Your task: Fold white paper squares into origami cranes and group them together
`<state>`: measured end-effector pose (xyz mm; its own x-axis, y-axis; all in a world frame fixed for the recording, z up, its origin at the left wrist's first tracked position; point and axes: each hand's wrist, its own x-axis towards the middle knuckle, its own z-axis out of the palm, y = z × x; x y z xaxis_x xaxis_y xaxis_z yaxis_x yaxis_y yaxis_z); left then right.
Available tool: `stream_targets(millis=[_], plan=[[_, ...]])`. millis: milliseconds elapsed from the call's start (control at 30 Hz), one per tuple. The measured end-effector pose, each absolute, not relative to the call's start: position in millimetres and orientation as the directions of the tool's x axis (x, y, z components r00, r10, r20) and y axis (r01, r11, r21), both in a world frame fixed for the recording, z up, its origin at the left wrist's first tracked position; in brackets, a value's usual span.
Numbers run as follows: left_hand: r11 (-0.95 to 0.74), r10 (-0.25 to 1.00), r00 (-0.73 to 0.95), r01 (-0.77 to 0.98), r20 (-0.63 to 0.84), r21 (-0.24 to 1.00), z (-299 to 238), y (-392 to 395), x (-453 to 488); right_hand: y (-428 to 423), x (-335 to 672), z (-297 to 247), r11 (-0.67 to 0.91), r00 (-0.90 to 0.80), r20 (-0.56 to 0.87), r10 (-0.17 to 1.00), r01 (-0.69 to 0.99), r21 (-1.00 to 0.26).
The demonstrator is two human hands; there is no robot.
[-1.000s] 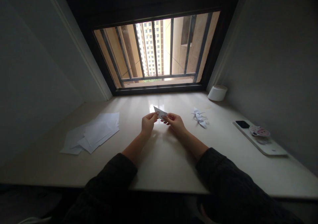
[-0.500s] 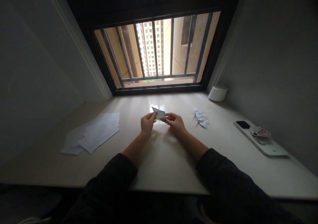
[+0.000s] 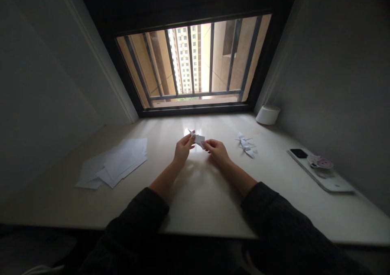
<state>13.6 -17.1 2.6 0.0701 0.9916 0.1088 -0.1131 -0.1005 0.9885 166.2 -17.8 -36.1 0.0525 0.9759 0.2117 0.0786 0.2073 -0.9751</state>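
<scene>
A small piece of folded white paper (image 3: 199, 139) is held up between my two hands, over the middle of the pale sill. My left hand (image 3: 183, 147) pinches its left side, and a pointed tip sticks out above those fingers. With thumb and fingertips, my right hand (image 3: 217, 149) grips the lower right corner. Part of the paper is hidden behind the left fingers. To the right of my hands lie folded paper cranes (image 3: 246, 146), close together on the sill.
A loose stack of white paper sheets (image 3: 118, 161) lies on the left of the sill (image 3: 201, 210). Along the right wall are a white phone (image 3: 326, 177) with a pink grip and a white cylindrical object (image 3: 267, 115). A barred window (image 3: 195, 63) stands behind.
The folded paper has turned in my hands, and a narrow point now shows at its upper left. My left fingers have shifted up slightly; my right hand has moved a little right.
</scene>
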Motion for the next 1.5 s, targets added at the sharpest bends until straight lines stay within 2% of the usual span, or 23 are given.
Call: stream_targets(millis=[200, 467, 833, 1067, 1500], plan=[[-0.125, 0.973, 0.176, -0.125, 0.146, 0.984, 6.5, -18.6, 12.4, -20.0, 165.4, -34.1, 0.213, 0.064, 0.219, 0.974, 0.09, -0.973], [-0.123, 0.981, 0.134, -0.145, 0.143, 0.982, 4.5, -15.7, 9.3, -26.0, 162.8, -24.8, 0.17, 0.051, 0.167, 0.985, -0.049, -0.984], [-0.144, 0.985, 0.088, -0.08, 0.15, 0.986, 5.0, -16.7, 9.7, -26.6, 161.9, -24.6, 0.196, 0.066, 0.193, 0.979, -0.04, -0.98], [-0.214, 0.971, 0.106, -0.029, 0.216, 0.976, 7.5, -20.7, 11.0, -26.4, 162.9, -26.5, 0.205, 0.138, 0.213, 0.967, 0.07, -0.976], [-0.288, 0.954, 0.087, -0.013, 0.288, 0.957, 7.9, -18.9, 8.0, -27.9, 160.3, -21.3, 0.11, 0.045, 0.107, 0.993, -0.078, -0.991]])
